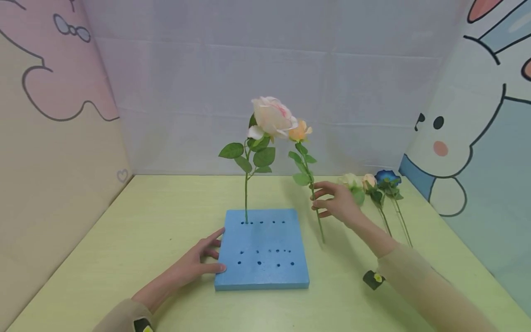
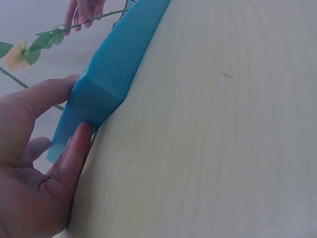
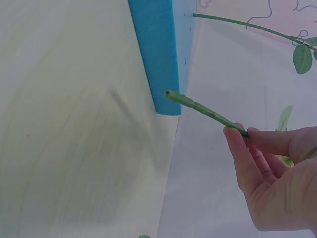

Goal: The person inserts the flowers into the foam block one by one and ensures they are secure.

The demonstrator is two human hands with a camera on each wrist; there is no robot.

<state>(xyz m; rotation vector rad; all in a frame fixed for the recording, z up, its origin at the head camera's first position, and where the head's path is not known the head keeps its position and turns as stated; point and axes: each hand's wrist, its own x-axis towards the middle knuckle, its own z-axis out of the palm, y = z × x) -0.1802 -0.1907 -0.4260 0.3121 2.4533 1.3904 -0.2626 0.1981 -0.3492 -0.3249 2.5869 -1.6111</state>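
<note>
Well, right grip (image 1: 339, 203) pinches the orange flower (image 1: 300, 132), left grip (image 1: 197, 258) spread against blue block (image 1: 263, 237)

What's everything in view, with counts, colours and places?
Table: 1, pale yellow, below
Holed block: 1, blue, on table
Large rose: 1, pale pink, upright in block
Small flower: 1, peach, held right of block
Lying flowers: 3, cream, peach, blue, table's right
Backdrop: 1, pale grey, behind
Cartoon panels: 2, multicoloured, both sides
Sleeves: 2, beige, foreground
Patches: 2, black-yellow, at sleeves
Left hand: 1, bare, block's left edge
Right hand: 1, bare, holding small flower
</note>
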